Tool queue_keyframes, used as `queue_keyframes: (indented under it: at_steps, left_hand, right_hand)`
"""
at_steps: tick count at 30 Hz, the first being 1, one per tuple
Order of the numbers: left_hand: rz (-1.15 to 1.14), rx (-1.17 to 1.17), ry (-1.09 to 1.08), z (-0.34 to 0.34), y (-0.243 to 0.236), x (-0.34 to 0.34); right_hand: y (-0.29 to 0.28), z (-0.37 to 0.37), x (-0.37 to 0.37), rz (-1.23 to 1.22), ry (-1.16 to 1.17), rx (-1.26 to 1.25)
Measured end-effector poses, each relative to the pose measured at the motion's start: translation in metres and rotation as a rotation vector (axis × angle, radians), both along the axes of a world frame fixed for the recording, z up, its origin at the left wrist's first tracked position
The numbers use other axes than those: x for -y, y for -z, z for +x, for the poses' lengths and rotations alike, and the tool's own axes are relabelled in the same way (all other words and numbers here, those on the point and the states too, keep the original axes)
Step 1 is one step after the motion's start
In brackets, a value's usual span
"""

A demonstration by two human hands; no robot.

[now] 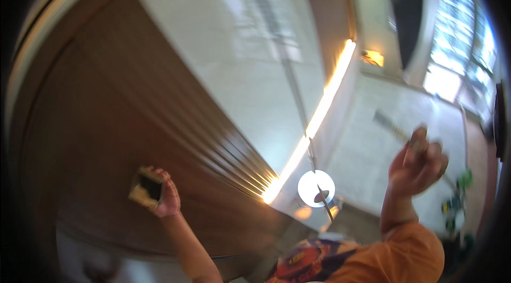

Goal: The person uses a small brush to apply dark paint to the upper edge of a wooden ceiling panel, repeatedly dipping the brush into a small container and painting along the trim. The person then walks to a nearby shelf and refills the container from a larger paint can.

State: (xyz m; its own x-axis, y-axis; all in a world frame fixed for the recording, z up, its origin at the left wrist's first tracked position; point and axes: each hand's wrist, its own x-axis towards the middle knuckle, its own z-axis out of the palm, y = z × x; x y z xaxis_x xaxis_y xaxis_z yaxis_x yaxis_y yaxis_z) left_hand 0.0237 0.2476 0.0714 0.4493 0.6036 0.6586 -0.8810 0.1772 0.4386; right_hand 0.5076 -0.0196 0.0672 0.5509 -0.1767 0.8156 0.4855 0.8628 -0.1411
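My left hand (169, 198) is closed around the side of a small tan container (142, 198) with a dark inside, held out in front of a brown wood panel (106, 123). Raised on the right, my right hand (418, 166) grips a slim paintbrush (393, 126) by its handle. The brush's grey tip points up and to the left, away from the fingers. Motion blur softens the brush and the container, so what the container holds cannot be made out. The two hands are far apart.
A bright light strip (332, 86) runs diagonally beside the panel's ribbed edge (223, 144) and a pale glossy surface (229, 43). Below it glows a round white lamp (316, 188). A window (452, 33) is at upper right, with green items (458, 203) low on the right.
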Motion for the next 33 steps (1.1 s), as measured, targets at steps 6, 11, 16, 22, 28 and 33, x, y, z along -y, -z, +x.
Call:
queue_keyframes:
  at_steps: [6,11,16,22,28,33]
  left_hand:
    - [0.021,-0.125,0.258,-0.036,0.002,-0.029]
    - [0.127,-0.21,0.092,-0.045,0.015,-0.05]
    - [0.268,-0.246,-0.1,-0.051,0.032,-0.057]
    - [0.346,-0.245,-0.12,-0.072,0.049,-0.081]
    - [0.384,-0.31,-0.383,-0.088,0.052,-0.1]
    - [0.277,-0.33,-0.262,-0.085,0.049,-0.1]
  right_hand:
    - [0.044,0.08,0.069,-0.537,0.492,-0.144]
    - [0.156,0.118,0.147,-1.084,0.683,-0.4]
    - [0.294,0.097,0.274,-1.436,0.93,-0.557]
    - [0.43,0.013,0.334,-1.577,0.949,-0.635]
    - [0.521,-0.053,0.3,-1.813,0.792,-0.708]
    - [0.581,-0.078,0.247,-1.99,0.674,-0.908]
